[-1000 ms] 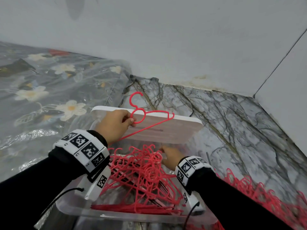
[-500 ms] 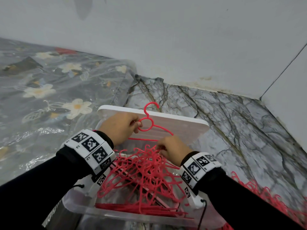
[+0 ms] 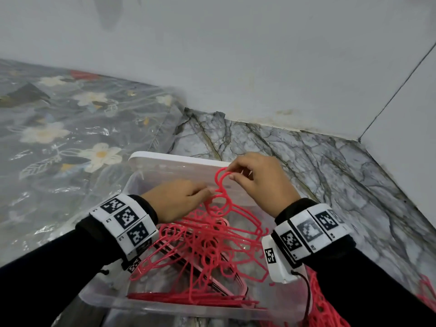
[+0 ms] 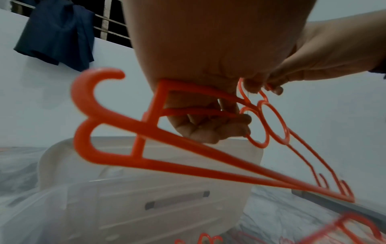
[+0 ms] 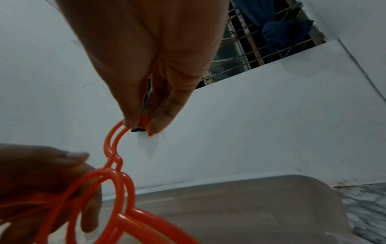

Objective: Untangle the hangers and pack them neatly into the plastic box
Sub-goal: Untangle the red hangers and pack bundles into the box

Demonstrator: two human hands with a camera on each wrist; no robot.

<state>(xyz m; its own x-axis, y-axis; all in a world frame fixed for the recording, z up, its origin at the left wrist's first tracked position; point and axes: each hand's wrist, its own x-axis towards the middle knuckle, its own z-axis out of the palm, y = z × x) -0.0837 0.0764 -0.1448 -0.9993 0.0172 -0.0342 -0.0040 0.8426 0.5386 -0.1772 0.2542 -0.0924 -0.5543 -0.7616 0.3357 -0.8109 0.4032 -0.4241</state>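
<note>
Both hands are on the same pair of red hangers (image 3: 220,197), frame centre, above the clear plastic box (image 3: 132,300). Right hand (image 3: 262,182) pinches the two hook tops between thumb and forefinger; left hand (image 3: 179,200) has fingers curled round the necks just below.

Looks like the step is aligning two hangers before laying them down. To do it well: keep the hooks flush (the right wrist view shows two hooks side by side, rings nearly overlapping), square the shoulders, then lower them flat onto the stacked row at the box's near wall, clear of the tangled pile (image 3: 207,251) mid-box.

Hard to see:
- whether the pair's lower bars are snagged in the pile
- how many hangers the left hand grips; wrist view is blurred
- loose hangers (image 3: 330,310) at lower right are cut off by the frame edge
- white lid (image 3: 165,159) stands behind the box; I can't tell what props it
</note>
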